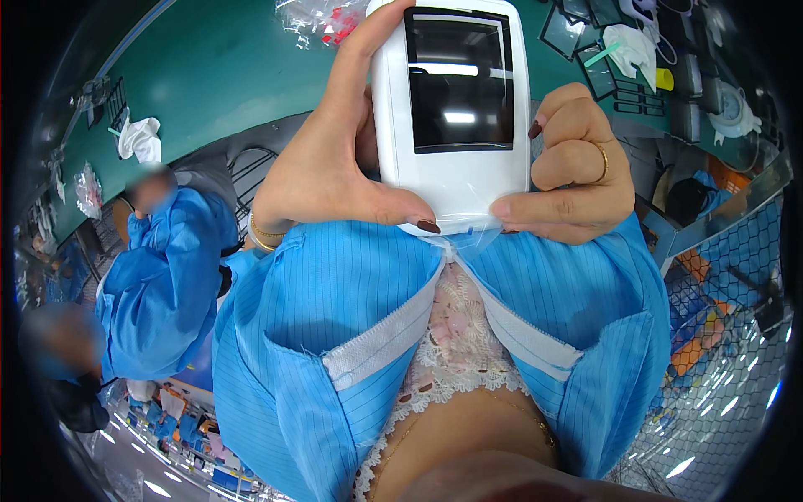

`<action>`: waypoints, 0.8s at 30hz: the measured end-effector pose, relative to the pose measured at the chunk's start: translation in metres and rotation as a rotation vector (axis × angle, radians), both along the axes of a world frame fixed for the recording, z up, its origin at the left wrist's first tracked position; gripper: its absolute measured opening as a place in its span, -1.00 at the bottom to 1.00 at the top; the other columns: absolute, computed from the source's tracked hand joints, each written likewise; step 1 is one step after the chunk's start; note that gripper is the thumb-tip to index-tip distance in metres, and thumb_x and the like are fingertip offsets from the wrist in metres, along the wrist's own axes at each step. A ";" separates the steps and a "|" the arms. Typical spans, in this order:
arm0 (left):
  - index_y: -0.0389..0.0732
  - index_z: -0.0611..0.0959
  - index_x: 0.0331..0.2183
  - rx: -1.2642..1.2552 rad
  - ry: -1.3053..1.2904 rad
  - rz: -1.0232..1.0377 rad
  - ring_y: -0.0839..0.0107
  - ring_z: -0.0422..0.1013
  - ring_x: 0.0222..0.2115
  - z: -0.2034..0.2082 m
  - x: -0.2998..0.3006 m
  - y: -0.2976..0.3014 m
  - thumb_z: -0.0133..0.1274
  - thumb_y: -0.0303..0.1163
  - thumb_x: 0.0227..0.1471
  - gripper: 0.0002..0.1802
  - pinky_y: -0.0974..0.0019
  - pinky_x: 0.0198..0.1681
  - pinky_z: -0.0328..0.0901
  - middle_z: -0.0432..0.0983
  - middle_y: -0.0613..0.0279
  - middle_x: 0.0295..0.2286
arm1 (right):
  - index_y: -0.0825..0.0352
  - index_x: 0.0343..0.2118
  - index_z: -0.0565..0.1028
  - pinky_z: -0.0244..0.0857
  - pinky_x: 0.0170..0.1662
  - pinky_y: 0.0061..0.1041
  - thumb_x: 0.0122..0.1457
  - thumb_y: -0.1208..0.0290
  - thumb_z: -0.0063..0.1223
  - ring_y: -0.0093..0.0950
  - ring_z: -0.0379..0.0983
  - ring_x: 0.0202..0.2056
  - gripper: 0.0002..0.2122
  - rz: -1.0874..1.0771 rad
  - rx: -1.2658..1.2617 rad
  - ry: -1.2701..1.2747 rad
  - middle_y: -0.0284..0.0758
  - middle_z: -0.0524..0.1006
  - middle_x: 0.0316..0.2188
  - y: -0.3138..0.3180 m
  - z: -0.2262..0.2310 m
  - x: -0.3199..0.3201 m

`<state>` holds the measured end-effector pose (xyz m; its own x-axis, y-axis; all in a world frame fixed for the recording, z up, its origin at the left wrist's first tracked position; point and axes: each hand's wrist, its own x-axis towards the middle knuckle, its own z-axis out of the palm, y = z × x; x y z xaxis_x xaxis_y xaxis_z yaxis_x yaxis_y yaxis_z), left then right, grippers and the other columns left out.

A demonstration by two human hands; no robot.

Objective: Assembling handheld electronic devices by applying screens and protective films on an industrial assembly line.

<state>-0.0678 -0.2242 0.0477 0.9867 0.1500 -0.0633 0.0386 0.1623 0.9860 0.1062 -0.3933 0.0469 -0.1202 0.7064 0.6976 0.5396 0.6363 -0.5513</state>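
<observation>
A white, rounded device with a dark glossy screen is held upright in front of my chest. My left hand grips its left side, the thumb lying across the lower left corner and the fingers partly hidden behind it. At the lower right corner, my right hand is closed, thumb and forefinger pinching a thin clear film. That film stretches along the device's bottom edge. Light strips reflect in the screen.
Beyond the device runs a green work table with clear plastic bags on it. Dark frames, a white glove and a yellow roll lie at the far right. A person in blue sits to the left. Wire mesh stands at right.
</observation>
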 end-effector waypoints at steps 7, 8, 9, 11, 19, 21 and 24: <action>-0.20 -0.32 0.24 -0.098 -0.063 -0.035 0.24 -0.01 0.20 -0.014 -0.006 0.007 0.50 -0.44 -0.53 0.53 0.18 0.23 -0.09 -0.07 -0.02 0.19 | 0.23 -0.50 0.60 0.06 -0.38 -0.38 -0.39 0.34 0.30 -0.43 0.19 -0.47 -0.74 0.011 0.010 0.006 -0.49 0.32 -0.55 0.001 0.001 0.000; -0.20 -0.32 0.24 -0.134 -0.036 -0.019 0.24 0.00 0.20 -0.012 -0.006 0.006 0.49 -0.45 -0.52 0.53 0.18 0.23 -0.08 -0.06 -0.01 0.19 | 0.23 -0.50 0.60 0.06 -0.38 -0.38 -0.39 0.34 0.30 -0.43 0.20 -0.47 -0.73 0.008 0.004 0.009 -0.49 0.32 -0.55 0.000 0.001 0.000; -0.20 -0.32 0.24 -0.134 -0.037 -0.019 0.24 0.00 0.20 -0.012 -0.006 0.006 0.49 -0.45 -0.52 0.53 0.18 0.23 -0.08 -0.06 -0.01 0.19 | 0.23 -0.50 0.60 0.06 -0.38 -0.38 -0.40 0.34 0.30 -0.43 0.20 -0.47 -0.73 0.004 -0.001 0.012 -0.49 0.32 -0.55 0.000 0.001 0.000; -0.20 -0.33 0.24 -0.174 -0.003 -0.012 0.24 0.00 0.20 -0.010 -0.006 0.006 0.48 -0.46 -0.51 0.52 0.18 0.23 -0.08 -0.06 -0.01 0.19 | 0.24 -0.50 0.60 0.06 -0.38 -0.38 -0.40 0.33 0.29 -0.43 0.20 -0.47 -0.72 0.003 0.000 0.016 -0.49 0.32 -0.55 0.000 0.001 -0.001; -0.22 -0.17 0.24 0.001 -0.058 0.104 0.17 0.07 0.18 -0.008 0.002 -0.003 0.44 -0.34 -0.61 0.46 0.18 0.20 0.03 -0.01 -0.01 0.18 | 0.24 -0.48 0.61 0.05 -0.38 -0.39 -0.41 0.32 0.30 -0.42 0.20 -0.46 -0.70 -0.014 -0.010 0.012 -0.49 0.33 -0.55 -0.002 0.003 -0.001; -0.23 -0.03 0.24 0.019 -0.142 0.191 0.09 0.12 0.18 -0.017 -0.002 -0.001 0.40 -0.24 -0.69 0.43 0.17 0.18 0.12 0.04 -0.02 0.18 | 0.24 -0.48 0.61 0.06 -0.38 -0.39 -0.40 0.31 0.30 -0.42 0.21 -0.46 -0.71 -0.009 0.005 0.009 -0.48 0.33 -0.55 -0.001 0.002 -0.002; -0.25 -0.02 0.24 -0.007 -0.098 0.168 0.09 0.05 0.20 -0.017 -0.003 -0.002 0.44 -0.20 -0.71 0.46 0.16 0.20 0.08 -0.03 -0.03 0.20 | 0.24 -0.49 0.61 0.06 -0.39 -0.39 -0.39 0.30 0.30 -0.42 0.22 -0.45 -0.71 -0.008 0.027 0.004 -0.48 0.34 -0.55 -0.001 -0.001 -0.002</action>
<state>-0.0712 -0.2260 0.0307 0.9493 0.3129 0.0297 -0.0853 0.1653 0.9825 0.1046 -0.3946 0.0462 -0.1120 0.6880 0.7170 0.5429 0.6467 -0.5357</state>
